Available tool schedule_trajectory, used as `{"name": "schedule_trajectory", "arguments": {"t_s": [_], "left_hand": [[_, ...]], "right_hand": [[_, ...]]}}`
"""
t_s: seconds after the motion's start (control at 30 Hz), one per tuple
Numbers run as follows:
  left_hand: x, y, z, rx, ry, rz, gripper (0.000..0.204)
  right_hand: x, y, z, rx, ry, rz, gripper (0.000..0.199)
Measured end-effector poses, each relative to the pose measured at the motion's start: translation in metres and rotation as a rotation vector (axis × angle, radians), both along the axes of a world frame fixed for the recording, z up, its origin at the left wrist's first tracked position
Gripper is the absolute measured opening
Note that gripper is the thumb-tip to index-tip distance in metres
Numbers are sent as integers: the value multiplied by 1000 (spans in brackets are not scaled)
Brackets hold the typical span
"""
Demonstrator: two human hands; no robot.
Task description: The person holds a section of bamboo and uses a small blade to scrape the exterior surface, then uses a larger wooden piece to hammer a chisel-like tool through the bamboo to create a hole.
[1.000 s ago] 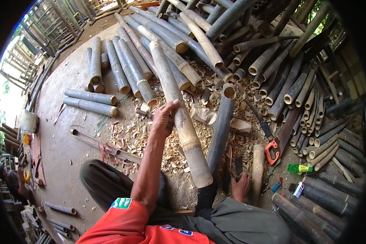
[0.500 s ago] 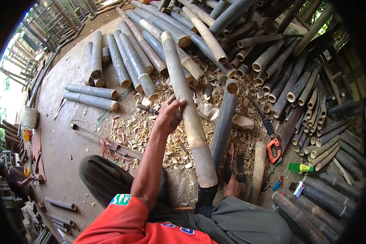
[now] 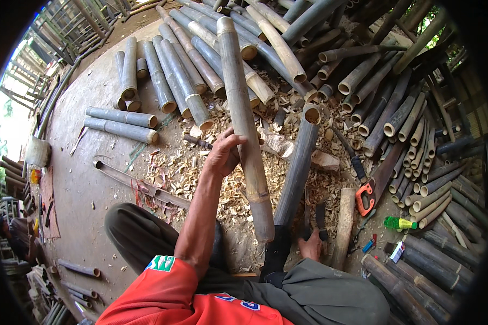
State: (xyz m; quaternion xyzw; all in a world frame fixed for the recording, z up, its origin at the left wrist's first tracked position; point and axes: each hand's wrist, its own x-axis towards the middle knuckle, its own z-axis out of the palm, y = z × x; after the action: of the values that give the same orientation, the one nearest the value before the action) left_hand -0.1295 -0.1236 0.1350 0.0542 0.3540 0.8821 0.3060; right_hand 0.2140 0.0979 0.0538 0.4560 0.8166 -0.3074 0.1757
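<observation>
My left hand (image 3: 224, 154) is wrapped round the middle of a long grey-brown bamboo tube (image 3: 244, 119), which tilts with its lower end toward me. Down by my shoe, my right hand (image 3: 310, 247) is close to the ground beside two dark, narrow blade-like tools (image 3: 320, 216); its fingers are too small and partly hidden to read. A thicker dark bamboo pole (image 3: 296, 168) slopes between the held tube and the right side, its open end facing up. To the right of that hand lies a short pale bamboo piece (image 3: 342, 227).
Wood chips (image 3: 200, 173) cover the ground ahead. Bamboo tubes (image 3: 184, 81) lie at the far side, and more bamboo (image 3: 412, 135) is stacked at the right. An orange-handled saw (image 3: 365, 199), a black-handled curved blade (image 3: 358, 168) and a green bottle (image 3: 400, 222) lie at the right.
My left hand has raised the bamboo tube slightly away from me, its lower end shifting left and up. My right hand stays low near the blades.
</observation>
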Motion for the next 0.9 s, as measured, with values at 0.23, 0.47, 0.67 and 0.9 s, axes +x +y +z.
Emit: {"name": "schedule_trajectory", "arguments": {"t_s": [0.23,0.47,0.67,0.9], "left_hand": [[2,6,-16,-338,40,19,63],[11,19,-9,-514,169,65,83],[6,15,-25,-427,-22,-27,84],[13,16,-43,-306,-145,-213,89]], "right_hand": [[10,6,-25,-30,325,21,53],[16,3,-42,-81,81,-26,63],[9,1,-32,-127,27,-52,64],[24,6,-63,-80,174,-18,60]]}}
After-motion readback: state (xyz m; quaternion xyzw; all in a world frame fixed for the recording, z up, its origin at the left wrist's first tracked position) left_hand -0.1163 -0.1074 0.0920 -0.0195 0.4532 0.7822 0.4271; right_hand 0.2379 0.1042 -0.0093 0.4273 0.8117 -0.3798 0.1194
